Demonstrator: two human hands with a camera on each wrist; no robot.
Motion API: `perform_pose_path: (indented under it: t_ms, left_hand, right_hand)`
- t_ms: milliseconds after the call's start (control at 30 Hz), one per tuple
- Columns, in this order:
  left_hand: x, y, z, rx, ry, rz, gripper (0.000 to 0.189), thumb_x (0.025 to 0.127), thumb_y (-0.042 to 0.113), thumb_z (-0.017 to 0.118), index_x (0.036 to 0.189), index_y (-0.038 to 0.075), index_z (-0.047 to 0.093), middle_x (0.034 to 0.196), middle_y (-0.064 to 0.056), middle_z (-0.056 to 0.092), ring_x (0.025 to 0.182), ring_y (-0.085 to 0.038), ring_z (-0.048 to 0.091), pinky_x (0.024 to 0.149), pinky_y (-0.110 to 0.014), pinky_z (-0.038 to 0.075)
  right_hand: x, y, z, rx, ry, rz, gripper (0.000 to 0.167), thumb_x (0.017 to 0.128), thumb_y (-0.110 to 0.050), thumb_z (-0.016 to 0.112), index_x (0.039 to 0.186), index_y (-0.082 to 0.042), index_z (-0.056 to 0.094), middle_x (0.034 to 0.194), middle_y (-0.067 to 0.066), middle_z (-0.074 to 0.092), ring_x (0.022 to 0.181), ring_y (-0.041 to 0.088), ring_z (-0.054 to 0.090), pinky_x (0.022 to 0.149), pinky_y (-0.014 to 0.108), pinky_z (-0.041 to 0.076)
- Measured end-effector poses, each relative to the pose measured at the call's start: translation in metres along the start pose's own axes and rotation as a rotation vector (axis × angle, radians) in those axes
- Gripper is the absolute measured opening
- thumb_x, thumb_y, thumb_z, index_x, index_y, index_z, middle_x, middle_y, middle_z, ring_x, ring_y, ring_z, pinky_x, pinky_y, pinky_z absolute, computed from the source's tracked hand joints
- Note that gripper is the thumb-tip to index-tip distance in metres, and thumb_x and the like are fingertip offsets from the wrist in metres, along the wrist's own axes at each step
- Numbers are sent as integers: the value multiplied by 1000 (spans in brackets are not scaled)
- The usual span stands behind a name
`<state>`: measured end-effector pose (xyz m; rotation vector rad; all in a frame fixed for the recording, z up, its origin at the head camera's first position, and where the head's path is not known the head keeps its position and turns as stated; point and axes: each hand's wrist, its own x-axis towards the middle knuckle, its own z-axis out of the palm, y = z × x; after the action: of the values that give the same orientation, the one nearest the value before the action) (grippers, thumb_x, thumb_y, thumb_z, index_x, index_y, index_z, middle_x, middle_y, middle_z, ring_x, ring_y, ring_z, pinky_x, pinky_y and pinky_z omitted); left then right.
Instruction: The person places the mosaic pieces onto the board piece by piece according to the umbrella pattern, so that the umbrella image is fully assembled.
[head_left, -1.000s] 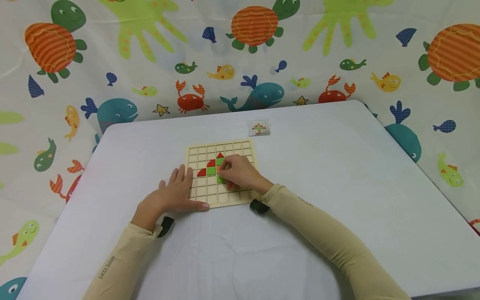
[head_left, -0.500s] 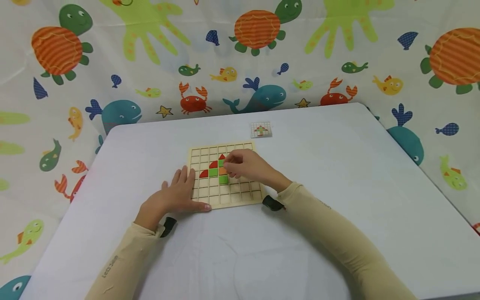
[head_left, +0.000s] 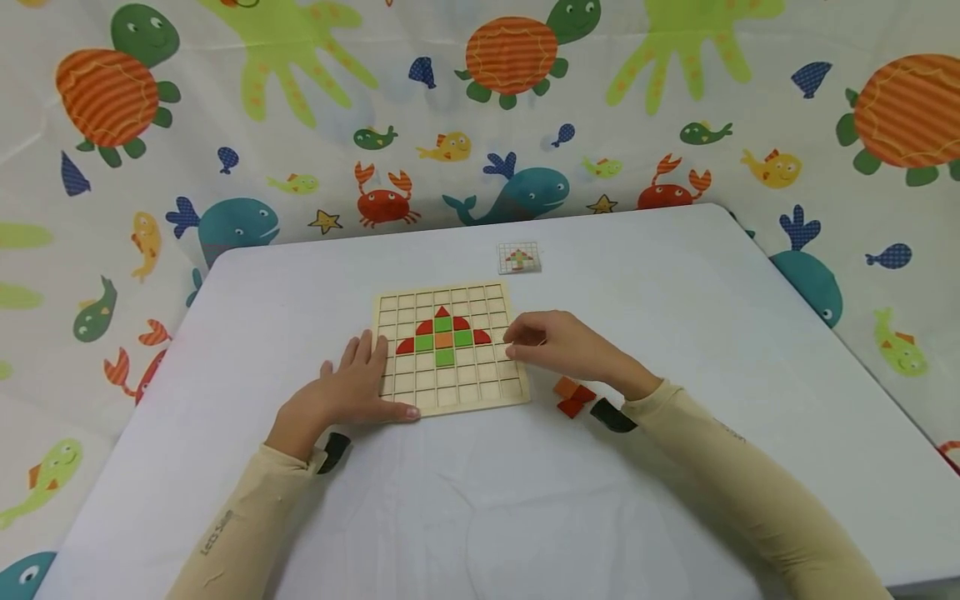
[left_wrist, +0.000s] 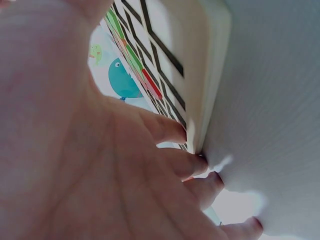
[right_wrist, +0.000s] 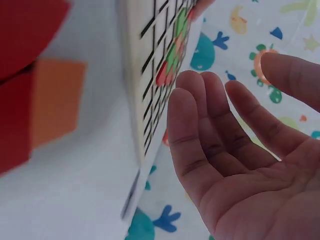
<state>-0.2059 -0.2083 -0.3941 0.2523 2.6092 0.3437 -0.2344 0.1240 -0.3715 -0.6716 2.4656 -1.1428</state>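
Note:
A wooden grid board (head_left: 491, 390) lies on the white table. On it a red triangle (head_left: 442, 312) tops several green squares (head_left: 445, 357), an orange square (head_left: 443, 339) and several red quarter-round pieces (head_left: 482, 337), forming an arrow-like shape. My left hand (head_left: 337, 396) rests with spread fingers along the board's left edge, its thumb at the front edge. Just off the board's right edge hovers my right hand (head_left: 573, 346); in the right wrist view its fingers (right_wrist: 185, 130) are loosely bent, thumb apart, holding nothing.
Loose orange (head_left: 566, 387) and red pieces (head_left: 570, 408) lie beneath my right wrist, right of the board. Behind the board lies a small card (head_left: 518, 257) printed with a similar shape on a grid. A sea-animal patterned cloth (head_left: 300, 167) hangs beyond the table.
My right hand has moved right, off the board, uncovering the green square and red quarter-round pieces on the pattern's right side and the loose pieces. My left hand stays put.

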Motion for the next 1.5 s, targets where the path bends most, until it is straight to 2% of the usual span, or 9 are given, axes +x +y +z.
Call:
perform_pose_path:
  t_ms: [200, 333, 500, 633, 767, 1033, 1200, 1333, 1500]
  left_hand:
    - [1, 0, 0, -4, -1, 0, 141, 81, 72, 82, 167, -8, 5, 172, -36, -5, 158, -56, -4, 117, -81, 7]
    - [2, -1, 1, -5, -1, -3, 141, 81, 71, 82, 168, -8, 5, 173, -35, -6, 158, -56, -4, 117, -81, 7]
    - [2, -1, 0, -2, -2, -3, 140, 81, 72, 81, 168, -8, 4, 173, -35, -6, 158, -56, -4, 117, -81, 7]
    - [0, 0, -1, -4, 3, -5, 141, 81, 72, 82, 167, -8, 5, 173, -36, -5, 158, -55, -3, 117, -81, 7]
    - [-1, 0, -3, -5, -1, -5, 141, 81, 71, 82, 167, -9, 4, 172, -36, -5, 158, -56, -3, 117, -81, 7]
    - [-2, 0, -4, -15, -11, -8, 139, 82, 70, 81, 167, -8, 5, 172, -36, -6, 158, -56, -4, 117, -81, 7]
    - [-1, -3, -2, -14, -4, -11, 140, 81, 71, 82, 167, -8, 5, 172, -36, -6, 158, -56, -4, 117, -81, 7]
    - [0, -4, -1, -7, 0, -8, 141, 81, 72, 81, 168, -8, 5, 173, -35, -5, 158, -56, -4, 117, -81, 7]
    - [1, -3, -2, 4, -3, -3, 140, 81, 72, 81, 168, -8, 5, 173, -35, -5, 158, -55, -4, 117, -81, 7]
  right_hand:
    - [-17, 19, -10, -102, -29, 89, 22, 102, -23, 73, 118, -7, 73, 103, 1, 70, 97, 23, 62, 87, 39, 54]
    - [-23, 35, -14, -172, -102, 136, 20, 98, -23, 76, 108, -7, 69, 97, 3, 66, 91, 22, 60, 79, 37, 52]
    - [-24, 46, -14, -269, -182, 81, 22, 95, -17, 78, 105, -3, 64, 99, 5, 60, 92, 21, 56, 80, 35, 49]
    - [-20, 44, -14, -344, -192, 41, 17, 97, -15, 77, 98, -6, 63, 96, 4, 58, 88, 20, 53, 77, 35, 47]
    - [-16, 45, -14, -369, -193, 34, 16, 98, -16, 77, 94, -7, 64, 95, 4, 58, 86, 20, 53, 78, 34, 46]
    - [-14, 45, -11, -296, -184, 43, 21, 97, -12, 79, 93, -9, 58, 88, 4, 57, 80, 19, 53, 72, 34, 45]
    - [-11, 45, -11, -245, -141, 31, 20, 97, -9, 77, 97, -9, 57, 83, 2, 60, 74, 18, 55, 69, 34, 46]
    - [-11, 48, -12, -197, -86, 13, 13, 97, -4, 74, 102, -7, 62, 82, 0, 63, 73, 17, 58, 71, 35, 48]
    - [-11, 46, -12, -103, -28, -1, 7, 99, -3, 72, 97, -9, 71, 80, -1, 67, 72, 17, 62, 71, 35, 52]
